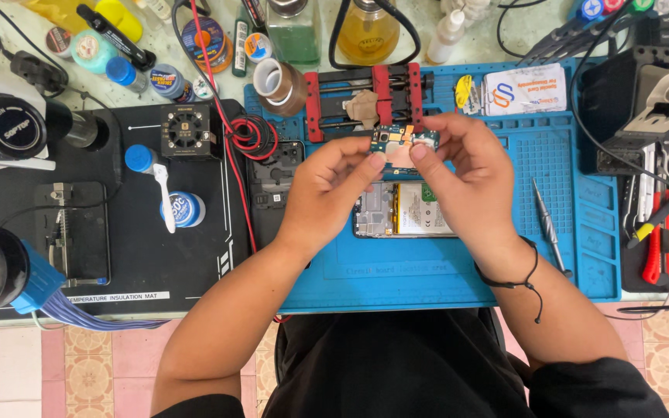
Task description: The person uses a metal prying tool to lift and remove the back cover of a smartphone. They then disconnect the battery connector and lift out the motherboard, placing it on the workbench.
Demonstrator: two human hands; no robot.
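**Both hands pinch a small circuit board above an opened phone**

The left hand (pixel 327 190) comes in from the lower left, forearm angled up across the blue work mat (pixel 443 271), wrist bent so the fingers curl inward. Its thumb and forefinger close on the left edge of the circuit board (pixel 403 145). The right hand (pixel 466 174) mirrors it from the other side, a black cord around its wrist, thumb and fingertips clamped on the board's right edge. Both grips are tight pinches, with the remaining fingers tucked loosely.

The board is small and irregular, bluish-green along its top with tiny components, and a copper-pink patch in its middle. It is held up between the two hands, just below the red clamp fixture (pixel 373 93) and above the opened phone (pixel 400 210), which lies flat on the mat showing its battery and inner frame. A metal-tipped screwdriver (pixel 547 224) rests on the mat, right of the right hand.
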